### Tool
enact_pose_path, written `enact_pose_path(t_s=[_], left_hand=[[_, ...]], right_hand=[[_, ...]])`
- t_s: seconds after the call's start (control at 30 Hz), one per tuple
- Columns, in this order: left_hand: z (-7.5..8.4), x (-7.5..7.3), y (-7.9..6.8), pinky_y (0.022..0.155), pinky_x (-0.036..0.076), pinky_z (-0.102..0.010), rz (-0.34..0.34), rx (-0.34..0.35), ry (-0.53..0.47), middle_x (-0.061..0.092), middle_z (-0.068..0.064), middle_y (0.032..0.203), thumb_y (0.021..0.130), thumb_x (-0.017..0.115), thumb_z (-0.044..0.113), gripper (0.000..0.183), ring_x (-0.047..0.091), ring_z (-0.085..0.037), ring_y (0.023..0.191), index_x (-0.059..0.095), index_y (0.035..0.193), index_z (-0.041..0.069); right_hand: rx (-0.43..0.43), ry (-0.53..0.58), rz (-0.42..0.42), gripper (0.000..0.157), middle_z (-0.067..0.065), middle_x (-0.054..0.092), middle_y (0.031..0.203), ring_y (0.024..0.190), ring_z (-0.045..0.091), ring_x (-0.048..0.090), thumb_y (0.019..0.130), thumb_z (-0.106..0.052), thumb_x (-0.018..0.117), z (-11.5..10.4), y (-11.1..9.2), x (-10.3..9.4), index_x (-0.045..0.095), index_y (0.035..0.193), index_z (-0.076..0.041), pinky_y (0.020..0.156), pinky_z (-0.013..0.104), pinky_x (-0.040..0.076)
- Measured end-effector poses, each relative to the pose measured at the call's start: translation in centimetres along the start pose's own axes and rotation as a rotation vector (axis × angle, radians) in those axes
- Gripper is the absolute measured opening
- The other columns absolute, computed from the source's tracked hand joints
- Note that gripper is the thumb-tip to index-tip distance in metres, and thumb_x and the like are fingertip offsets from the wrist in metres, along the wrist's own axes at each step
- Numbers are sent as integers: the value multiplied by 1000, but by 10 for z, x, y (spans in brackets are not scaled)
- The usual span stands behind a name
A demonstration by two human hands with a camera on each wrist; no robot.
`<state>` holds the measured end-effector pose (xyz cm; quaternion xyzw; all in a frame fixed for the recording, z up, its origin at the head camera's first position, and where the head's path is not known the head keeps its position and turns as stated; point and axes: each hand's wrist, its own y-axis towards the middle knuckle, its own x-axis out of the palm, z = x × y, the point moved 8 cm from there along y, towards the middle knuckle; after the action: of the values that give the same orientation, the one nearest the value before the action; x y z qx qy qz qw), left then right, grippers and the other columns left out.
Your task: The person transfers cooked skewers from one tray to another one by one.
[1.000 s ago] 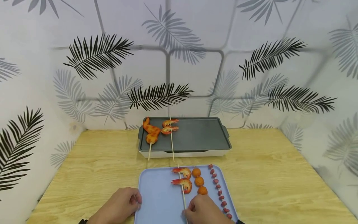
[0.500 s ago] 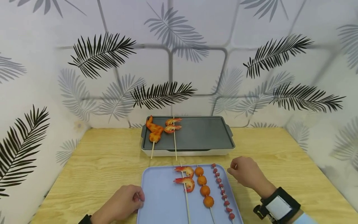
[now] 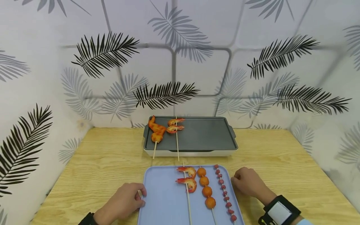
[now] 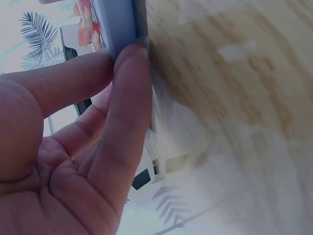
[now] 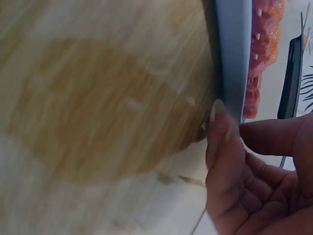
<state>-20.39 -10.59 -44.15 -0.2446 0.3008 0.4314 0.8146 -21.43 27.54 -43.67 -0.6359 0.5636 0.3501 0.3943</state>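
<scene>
A light blue tray (image 3: pixel 163 193) lies on the table in front. My left hand (image 3: pixel 126 200) pinches its left rim; the left wrist view shows the thumb and fingers (image 4: pixel 124 93) on either side of that edge. On the opposite side my right hand (image 3: pixel 250 184) grips the right rim, with fingertips (image 5: pixel 220 117) low against the tray's wall in the right wrist view. In the tray's right half lie a shrimp skewer (image 3: pixel 191 185), a skewer of orange balls (image 3: pixel 207 191) and a skewer of small reddish pieces (image 3: pixel 225 193). The tray's near edge is out of view.
Behind the tray stands a dark grey griddle (image 3: pixel 208 134) with a pale base. A chicken wing skewer (image 3: pixel 158 132) and another shrimp skewer (image 3: pixel 175 128) lie on its left part, sticks over the front edge. A leaf-patterned wall (image 3: pixel 197 72) closes off the back.
My right hand has left the stick of the tray's shrimp skewer, swung right, then come down to the tray's right rim. The left hand stays at the left rim.
</scene>
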Motion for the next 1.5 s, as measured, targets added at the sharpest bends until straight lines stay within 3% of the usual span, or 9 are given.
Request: enact_pose_path(t_s=[0.27,0.4,0.67,0.8,0.9,1.03,1.1,1.2,1.5], left_hand=[[1,-1,4,48,40,-26,-28,-19,12,56,2,64,80,75,3,14,51,-14,54,64,89,7],[17,-14,15,51,42,-28,-2,-17,119,59,3,67,85,73,11,5,51,-12,57,69,86,9],[94,-49,67,54,43,-27,270,127,182,61,6,68,89,69,13,7,50,-8,56,74,89,9],[112,-50,101,53,42,-26,320,152,204,60,3,66,89,67,10,8,51,-10,55,74,86,7],[121,-51,125,48,35,-23,356,147,235,50,4,58,88,64,7,14,45,-11,52,71,75,6],[123,-58,150,42,20,-22,373,84,271,31,5,47,84,62,3,36,29,-9,42,52,50,9],[120,-59,161,41,17,-23,344,27,289,25,5,45,84,62,4,45,24,-10,39,41,45,11],[111,-56,173,40,19,-22,302,-44,306,24,5,46,85,63,7,46,26,-11,40,38,46,13],[93,-48,188,42,29,-25,286,-171,267,31,2,51,83,69,10,37,38,-15,45,45,54,11]], right_hand=[[64,96,-86,10,0,59,63,50,13,56,89,-9,67,-4,-1,10,71,81,-5,48,27,47],[67,109,-92,11,1,59,62,49,14,56,89,-8,66,-3,-1,11,71,80,-5,48,27,48],[110,150,-95,11,2,58,61,50,15,56,90,-10,67,4,-2,14,71,81,-5,49,28,48],[129,170,-102,11,2,59,62,51,15,57,91,-10,66,9,-5,17,71,82,-5,49,29,49],[134,174,-95,11,2,59,62,51,15,57,91,-10,66,11,-5,17,70,81,-5,49,29,49],[112,176,-81,11,3,58,63,53,15,56,91,-9,66,7,-3,13,70,82,-5,50,29,49],[88,176,-72,11,2,58,64,53,15,56,92,-9,65,4,-2,9,70,83,-4,50,29,49],[81,188,-70,9,3,58,65,53,15,57,92,-7,65,3,-3,7,70,85,-3,50,29,50],[99,207,-84,10,3,59,65,52,15,58,93,-7,64,7,-7,13,70,85,-3,50,28,51]])
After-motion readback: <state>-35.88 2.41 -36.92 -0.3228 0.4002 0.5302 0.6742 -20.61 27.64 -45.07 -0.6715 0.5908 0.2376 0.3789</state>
